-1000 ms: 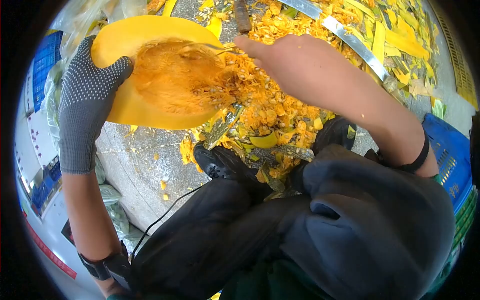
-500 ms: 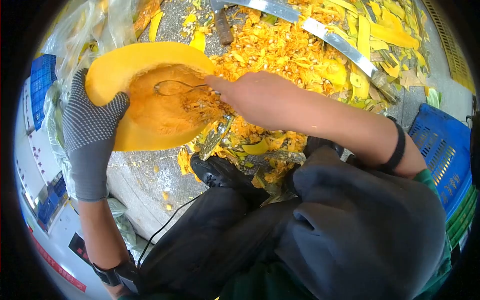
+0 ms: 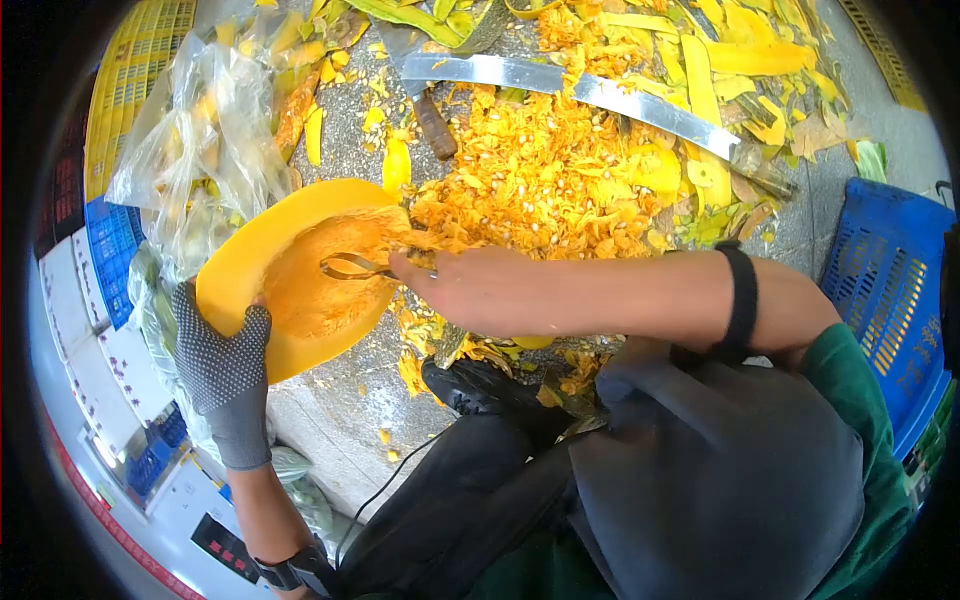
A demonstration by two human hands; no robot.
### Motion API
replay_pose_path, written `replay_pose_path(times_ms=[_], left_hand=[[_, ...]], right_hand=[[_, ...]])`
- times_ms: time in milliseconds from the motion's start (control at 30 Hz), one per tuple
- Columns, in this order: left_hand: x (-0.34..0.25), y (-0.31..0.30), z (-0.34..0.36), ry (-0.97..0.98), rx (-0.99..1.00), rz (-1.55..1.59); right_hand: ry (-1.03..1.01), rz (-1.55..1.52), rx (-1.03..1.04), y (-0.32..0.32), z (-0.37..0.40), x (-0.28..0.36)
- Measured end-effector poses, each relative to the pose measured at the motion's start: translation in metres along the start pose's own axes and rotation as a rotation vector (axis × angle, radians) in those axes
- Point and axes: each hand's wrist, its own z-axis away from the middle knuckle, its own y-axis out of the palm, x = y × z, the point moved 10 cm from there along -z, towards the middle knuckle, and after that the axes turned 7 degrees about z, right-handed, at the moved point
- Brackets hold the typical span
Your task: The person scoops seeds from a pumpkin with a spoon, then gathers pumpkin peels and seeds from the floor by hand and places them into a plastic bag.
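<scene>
My left hand, in a grey dotted glove, grips the rim of a peeled half pumpkin. The pumpkin is tilted, its hollow facing right. In my bare right hand is a scraper with a thin metal loop; most of its handle is hidden in my fist. The loop sits inside the hollow. Stringy orange flesh hangs at the pumpkin's right edge, beside my fingers. Beyond my right hand lies a heap of pulp and seeds on the ground.
A long knife lies across the heap. Near it is a brown wooden handle. Peel strips cover the far right. A clear plastic bag stands far left, and a blue crate is at right. My shoe is below the pumpkin.
The pumpkin and both hands appear lower in view, partly because the camera has shifted. The pumpkin has tipped more steeply. Loose flesh inside the hollow has been drawn to its right edge.
</scene>
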Motion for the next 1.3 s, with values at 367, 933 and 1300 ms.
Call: replay_pose_path(times_ms=[367, 933, 1300], left_hand=[[0.015, 0.001, 0.012, -0.009, -0.065, -0.125], [-0.034, 0.011, -0.004, 0.139, -0.001, -0.085], [-0.03, 0.011, 0.005, 0.137, -0.025, -0.026]], right_hand=[[0.053, 0.198, 0.077, -0.01, 0.009, -0.032], [0.148, -0.033, 0.08, 0.002, 0.006, -0.059], [0.124, -0.114, 0.231, 0.019, 0.005, -0.046]])
